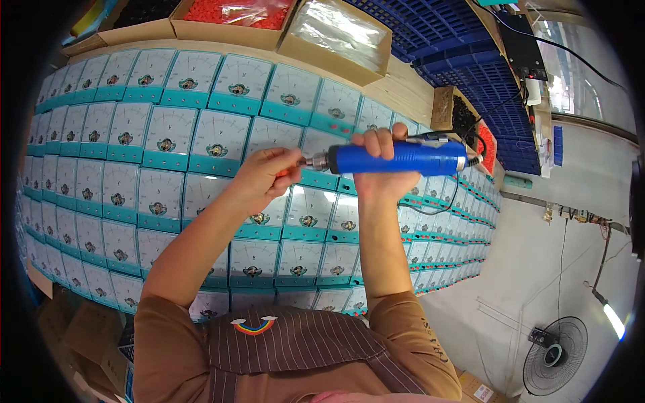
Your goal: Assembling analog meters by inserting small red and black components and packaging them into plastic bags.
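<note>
My right hand [384,185] is wrapped round the blue body of an electric screwdriver [416,158], held level with its nose toward the left. At the silver chuck [318,162], my left hand [263,176] is closed, thumb and forefinger pinched by the bit's tip. A bit of red [283,173] shows between its fingers, a small part mostly hidden. Below both hands stand rows of teal-and-white panel voltmeters [222,138], each with a dial and an exposed mechanism. Some meters on the right carry small red and black pieces on their lower edge.
Along the far edge sit cardboard boxes of black parts [145,12], red parts [232,15] and clear plastic bags [334,35]. Stacked blue crates [463,74] rise at the far right. The screwdriver's cable [482,144] runs off rightward. A fan [555,354] stands lower right.
</note>
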Action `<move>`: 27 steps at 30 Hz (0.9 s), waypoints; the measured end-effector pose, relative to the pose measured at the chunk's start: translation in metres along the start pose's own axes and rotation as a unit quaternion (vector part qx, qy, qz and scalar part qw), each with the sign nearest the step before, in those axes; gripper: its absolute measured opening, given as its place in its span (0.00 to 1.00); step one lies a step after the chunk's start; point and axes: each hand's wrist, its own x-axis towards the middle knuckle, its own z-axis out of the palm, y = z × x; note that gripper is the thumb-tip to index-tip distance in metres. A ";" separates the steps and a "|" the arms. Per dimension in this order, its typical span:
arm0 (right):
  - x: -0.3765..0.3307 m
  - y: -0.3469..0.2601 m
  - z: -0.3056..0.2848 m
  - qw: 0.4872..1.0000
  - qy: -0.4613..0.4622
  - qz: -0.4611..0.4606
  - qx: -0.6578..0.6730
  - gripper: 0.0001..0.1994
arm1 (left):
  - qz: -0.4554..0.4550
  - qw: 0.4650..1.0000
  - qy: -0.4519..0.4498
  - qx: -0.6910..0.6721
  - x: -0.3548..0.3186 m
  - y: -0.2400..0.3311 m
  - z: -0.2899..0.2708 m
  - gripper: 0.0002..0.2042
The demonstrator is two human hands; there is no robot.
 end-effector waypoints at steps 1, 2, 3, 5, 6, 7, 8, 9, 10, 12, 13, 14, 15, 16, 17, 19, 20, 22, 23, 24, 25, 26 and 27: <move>0.005 0.003 0.001 0.998 -0.002 -0.042 -0.041 0.23 | -0.001 1.000 0.000 -0.001 0.000 0.000 0.000 0.09; 0.012 0.008 0.004 0.993 -0.005 -0.083 -0.081 0.22 | 0.034 0.999 0.034 0.003 0.000 0.000 -0.001 0.09; 0.021 0.012 0.004 0.987 -0.022 -0.117 -0.104 0.24 | 0.070 0.995 0.069 0.006 0.000 0.000 -0.003 0.09; 0.035 0.024 0.003 0.973 -0.045 -0.155 -0.166 0.25 | 0.074 0.996 0.048 0.006 -0.003 -0.003 -0.015 0.10; 0.041 0.030 0.001 0.952 -0.066 -0.192 -0.227 0.26 | 0.078 0.997 0.028 0.007 -0.006 -0.006 -0.021 0.10; 0.047 0.034 -0.005 0.945 -0.090 -0.188 -0.253 0.27 | 0.079 0.997 0.027 0.006 -0.008 -0.009 -0.025 0.10; 0.050 0.039 -0.007 0.945 -0.091 -0.186 -0.253 0.27 | 0.069 0.997 0.021 0.005 -0.011 -0.010 -0.028 0.10; 0.052 0.043 -0.009 0.948 -0.073 -0.181 -0.251 0.26 | 0.060 0.998 0.014 0.004 -0.013 -0.011 -0.031 0.10; 0.055 0.047 -0.011 0.951 -0.054 -0.177 -0.249 0.26 | 0.061 0.998 0.015 0.002 -0.014 -0.012 -0.032 0.10; 0.058 0.050 -0.015 0.948 -0.046 -0.181 -0.259 0.25 | 0.074 0.996 0.037 0.043 -0.017 -0.010 -0.028 0.11; 0.060 0.051 -0.020 0.943 -0.064 -0.169 -0.278 0.25 | 0.074 0.996 0.036 0.040 -0.018 -0.009 -0.028 0.11; 0.061 0.054 -0.017 0.939 -0.083 -0.156 -0.294 0.25 | 0.074 0.996 0.033 0.048 -0.020 -0.007 -0.028 0.11; 0.059 0.058 -0.016 0.939 -0.084 -0.154 -0.295 0.25 | 0.073 0.995 0.028 0.057 -0.021 -0.005 -0.028 0.10; 0.056 0.064 -0.015 0.939 -0.092 -0.152 -0.295 0.25 | 0.073 0.995 0.029 0.055 -0.022 -0.004 -0.028 0.10; 0.052 0.069 -0.011 0.938 -0.100 -0.150 -0.295 0.25 | 0.077 0.996 0.015 0.048 -0.024 -0.002 -0.028 0.10; 0.047 0.076 -0.007 0.921 -0.111 -0.165 -0.336 0.25 | 0.081 0.996 0.003 0.040 -0.024 -0.003 -0.026 0.10; 0.046 0.077 -0.006 0.899 -0.122 -0.185 -0.377 0.25 | 0.091 0.995 0.011 0.033 -0.022 -0.005 -0.023 0.10; 0.055 0.071 -0.015 0.918 -0.113 -0.187 -0.331 0.25 | 0.101 0.994 0.018 0.026 -0.019 -0.007 -0.023 0.09; 0.062 0.059 -0.018 0.936 -0.059 -0.180 -0.295 0.24 | 0.092 0.996 0.010 0.008 -0.018 -0.005 -0.027 0.09; 0.066 0.046 -0.017 0.951 -0.004 -0.172 -0.258 0.23 | 0.082 0.997 0.002 -0.011 -0.017 -0.004 -0.030 0.09; 0.066 0.031 -0.017 0.971 0.000 -0.154 -0.184 0.22 | 0.084 0.996 0.003 -0.011 -0.015 -0.003 -0.033 0.09; 0.062 0.019 -0.016 0.985 0.003 -0.136 -0.109 0.21 | 0.099 0.995 0.002 -0.006 -0.012 -0.003 -0.034 0.09; 0.047 0.019 0.009 0.986 0.052 -0.126 -0.093 0.19 | 0.113 0.994 0.006 -0.001 -0.013 -0.002 -0.037 0.09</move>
